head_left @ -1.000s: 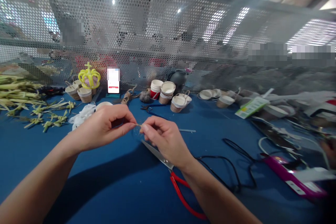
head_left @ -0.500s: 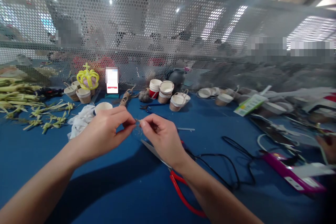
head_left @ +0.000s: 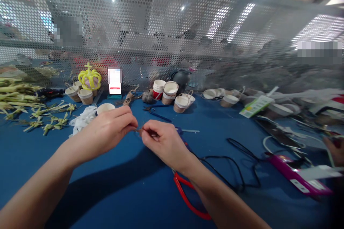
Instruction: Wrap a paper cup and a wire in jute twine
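My left hand [head_left: 106, 132] and my right hand [head_left: 163, 145] meet above the blue table [head_left: 129, 193], fingertips almost touching. Both are closed in a pinch on a thin brownish strand [head_left: 139, 130] stretched between them; it is too small to name with certainty, perhaps twine. Red-handled scissors [head_left: 188, 196] lie on the table under my right wrist, their blades hidden by the hand. A white paper cup [head_left: 105, 107] and a white crumpled cloth [head_left: 82, 120] sit just behind my left hand.
Paper cups [head_left: 166, 93], twine rolls [head_left: 147, 97], a yellow crown [head_left: 89, 77] and a phone [head_left: 115, 82] line the perforated metal screen [head_left: 172, 35]. Green palm leaves [head_left: 24, 103] lie left. A black cable [head_left: 236, 171], a pink tool [head_left: 298, 177] and another person's hand [head_left: 334, 150] are right.
Both hands have drifted slightly down and closer together, keeping their pinch on the strand. My right hand now covers the scissor blades.
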